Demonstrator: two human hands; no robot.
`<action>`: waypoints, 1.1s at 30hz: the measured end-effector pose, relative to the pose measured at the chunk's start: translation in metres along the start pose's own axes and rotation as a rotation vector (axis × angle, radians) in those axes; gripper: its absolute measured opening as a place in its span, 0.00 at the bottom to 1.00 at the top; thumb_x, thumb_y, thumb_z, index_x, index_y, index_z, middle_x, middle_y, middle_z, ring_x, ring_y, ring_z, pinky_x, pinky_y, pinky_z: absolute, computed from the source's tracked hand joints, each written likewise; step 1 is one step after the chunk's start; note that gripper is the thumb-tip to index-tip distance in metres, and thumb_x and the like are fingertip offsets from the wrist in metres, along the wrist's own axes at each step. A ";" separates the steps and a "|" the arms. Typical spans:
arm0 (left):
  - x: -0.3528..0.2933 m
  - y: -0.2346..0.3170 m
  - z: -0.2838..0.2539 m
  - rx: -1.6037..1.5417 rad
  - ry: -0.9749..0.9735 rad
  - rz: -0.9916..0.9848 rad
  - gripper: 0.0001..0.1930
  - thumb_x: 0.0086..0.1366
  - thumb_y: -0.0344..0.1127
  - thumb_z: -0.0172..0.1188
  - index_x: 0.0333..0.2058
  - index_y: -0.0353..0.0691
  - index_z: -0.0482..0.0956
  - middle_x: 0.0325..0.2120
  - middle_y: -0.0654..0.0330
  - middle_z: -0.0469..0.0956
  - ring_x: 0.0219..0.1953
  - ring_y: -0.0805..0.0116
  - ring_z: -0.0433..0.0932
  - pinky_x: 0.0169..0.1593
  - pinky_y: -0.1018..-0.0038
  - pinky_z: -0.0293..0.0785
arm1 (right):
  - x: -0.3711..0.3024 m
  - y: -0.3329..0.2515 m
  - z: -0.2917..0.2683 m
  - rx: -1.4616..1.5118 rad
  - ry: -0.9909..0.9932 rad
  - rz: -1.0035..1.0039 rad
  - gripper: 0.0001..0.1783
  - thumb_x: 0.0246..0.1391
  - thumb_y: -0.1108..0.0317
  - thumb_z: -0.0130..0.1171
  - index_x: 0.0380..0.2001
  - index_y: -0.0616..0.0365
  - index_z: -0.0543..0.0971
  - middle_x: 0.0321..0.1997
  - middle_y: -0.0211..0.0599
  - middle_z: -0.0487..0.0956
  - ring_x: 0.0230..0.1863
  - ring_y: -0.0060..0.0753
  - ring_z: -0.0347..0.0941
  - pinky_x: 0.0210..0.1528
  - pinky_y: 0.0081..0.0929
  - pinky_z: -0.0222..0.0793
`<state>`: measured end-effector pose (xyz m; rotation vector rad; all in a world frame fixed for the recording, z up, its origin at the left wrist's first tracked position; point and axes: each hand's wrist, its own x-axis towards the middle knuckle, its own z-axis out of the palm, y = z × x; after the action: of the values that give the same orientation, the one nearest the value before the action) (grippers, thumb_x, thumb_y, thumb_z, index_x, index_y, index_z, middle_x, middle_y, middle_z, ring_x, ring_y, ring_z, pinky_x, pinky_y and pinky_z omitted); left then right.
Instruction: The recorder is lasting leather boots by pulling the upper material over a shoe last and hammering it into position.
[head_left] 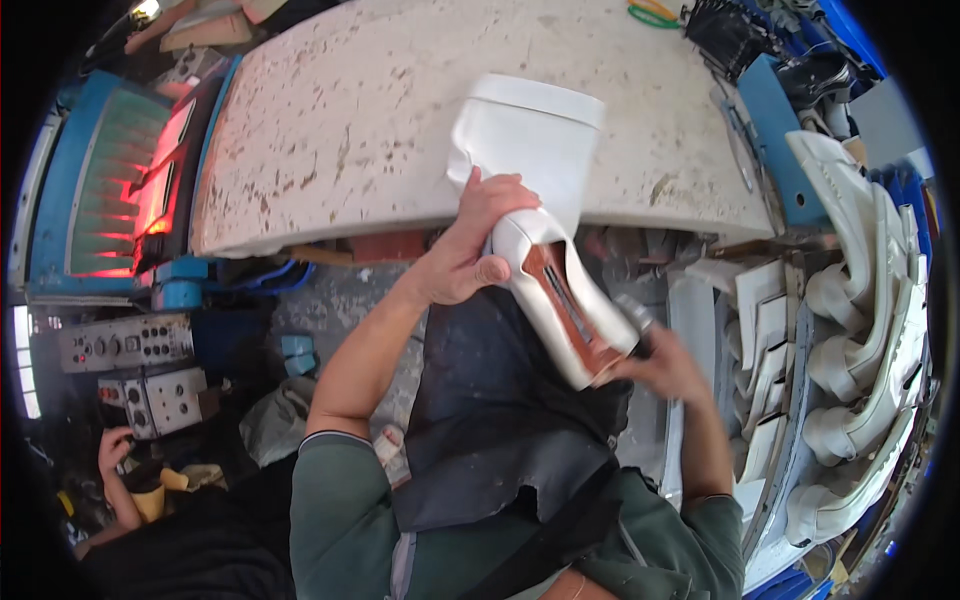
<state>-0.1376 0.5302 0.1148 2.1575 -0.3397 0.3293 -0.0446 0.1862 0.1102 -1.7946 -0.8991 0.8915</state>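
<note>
My left hand (470, 245) grips a white boot upper on a last (535, 190) around its ankle part, holding it over my lap with the sole side up. The brown insole board (565, 305) faces me. My right hand (665, 365) is at the toe end of the boot, closed around a small dark tool (637, 318) that looks blurred from motion. A dark apron (500, 400) covers my lap under the boot.
A worn, stained white workbench top (380, 120) lies ahead. A rack of several white boot uppers (860, 330) stands at the right. A blue machine with a red glow (150, 190) and grey control boxes (125, 345) are at the left. Another person's hand (115, 450) shows at lower left.
</note>
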 end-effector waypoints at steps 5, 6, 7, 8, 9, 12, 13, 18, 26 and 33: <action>-0.057 -0.004 0.049 -0.235 -0.116 -0.123 0.37 0.69 0.67 0.41 0.58 0.38 0.69 0.57 0.55 0.68 0.69 0.52 0.55 0.71 0.50 0.21 | -0.043 0.029 0.094 0.024 -0.075 0.269 0.47 0.42 0.45 0.76 0.57 0.67 0.69 0.40 0.57 0.82 0.45 0.54 0.81 0.47 0.39 0.74; -0.064 -0.006 0.052 -0.266 -0.108 -0.147 0.36 0.68 0.67 0.42 0.57 0.38 0.69 0.56 0.55 0.69 0.68 0.53 0.55 0.71 0.50 0.21 | -0.044 0.033 0.102 -0.058 -0.093 0.315 0.47 0.41 0.43 0.76 0.55 0.68 0.70 0.38 0.59 0.82 0.44 0.57 0.81 0.45 0.41 0.75; -0.070 -0.009 0.054 -0.297 -0.097 -0.170 0.36 0.68 0.67 0.43 0.56 0.38 0.70 0.56 0.56 0.69 0.68 0.53 0.56 0.71 0.50 0.21 | -0.044 0.034 0.107 -0.143 -0.114 0.360 0.47 0.40 0.41 0.75 0.53 0.68 0.70 0.36 0.61 0.81 0.42 0.61 0.81 0.42 0.42 0.75; -0.075 -0.010 0.054 -0.325 -0.082 -0.190 0.35 0.68 0.66 0.43 0.56 0.39 0.70 0.56 0.56 0.69 0.68 0.53 0.56 0.71 0.51 0.21 | -0.044 0.034 0.109 -0.161 -0.125 0.355 0.48 0.40 0.40 0.75 0.52 0.68 0.70 0.34 0.62 0.80 0.40 0.62 0.80 0.41 0.44 0.75; -0.079 -0.011 0.053 -0.319 -0.091 -0.207 0.32 0.66 0.62 0.48 0.54 0.39 0.71 0.54 0.56 0.69 0.67 0.55 0.57 0.71 0.51 0.20 | -0.044 0.032 0.109 -0.180 -0.134 0.349 0.48 0.39 0.39 0.75 0.50 0.68 0.71 0.32 0.63 0.80 0.39 0.63 0.80 0.39 0.45 0.75; -0.086 -0.008 0.053 -0.361 -0.081 -0.277 0.26 0.65 0.57 0.53 0.53 0.43 0.72 0.50 0.60 0.72 0.64 0.59 0.62 0.72 0.49 0.22 | -0.042 0.023 0.103 -0.277 -0.167 0.315 0.46 0.38 0.39 0.75 0.48 0.68 0.71 0.28 0.60 0.79 0.35 0.60 0.80 0.35 0.46 0.74; -0.088 -0.006 0.053 -0.376 -0.074 -0.293 0.25 0.64 0.55 0.55 0.52 0.43 0.72 0.49 0.61 0.72 0.63 0.60 0.63 0.72 0.49 0.23 | -0.041 0.020 0.101 -0.287 -0.162 0.270 0.45 0.39 0.40 0.75 0.47 0.68 0.71 0.28 0.60 0.79 0.33 0.58 0.81 0.34 0.45 0.74; -0.092 0.001 0.062 -0.311 0.019 -0.283 0.27 0.62 0.53 0.54 0.52 0.39 0.71 0.50 0.56 0.71 0.62 0.59 0.65 0.73 0.48 0.26 | -0.037 0.016 0.076 0.081 -0.079 0.529 0.29 0.60 0.48 0.61 0.45 0.67 0.71 0.27 0.40 0.80 0.23 0.32 0.78 0.26 0.28 0.71; -0.091 0.011 0.054 -0.154 -0.082 -0.229 0.35 0.63 0.57 0.58 0.59 0.36 0.65 0.54 0.51 0.69 0.63 0.53 0.64 0.73 0.47 0.28 | -0.005 0.012 0.055 0.247 0.154 0.418 0.26 0.72 0.49 0.41 0.43 0.65 0.72 0.22 0.34 0.76 0.20 0.23 0.73 0.25 0.23 0.66; -0.090 0.013 0.060 -0.100 0.011 -0.155 0.30 0.61 0.48 0.60 0.56 0.37 0.67 0.51 0.52 0.70 0.60 0.51 0.66 0.72 0.45 0.33 | 0.008 -0.039 0.048 0.048 -0.032 0.339 0.24 0.73 0.53 0.41 0.46 0.67 0.72 0.21 0.34 0.76 0.20 0.28 0.75 0.25 0.29 0.68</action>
<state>-0.2192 0.4843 0.0585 2.0681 -0.1778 0.2309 -0.0900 0.2245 0.1288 -1.9271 -0.5950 1.1467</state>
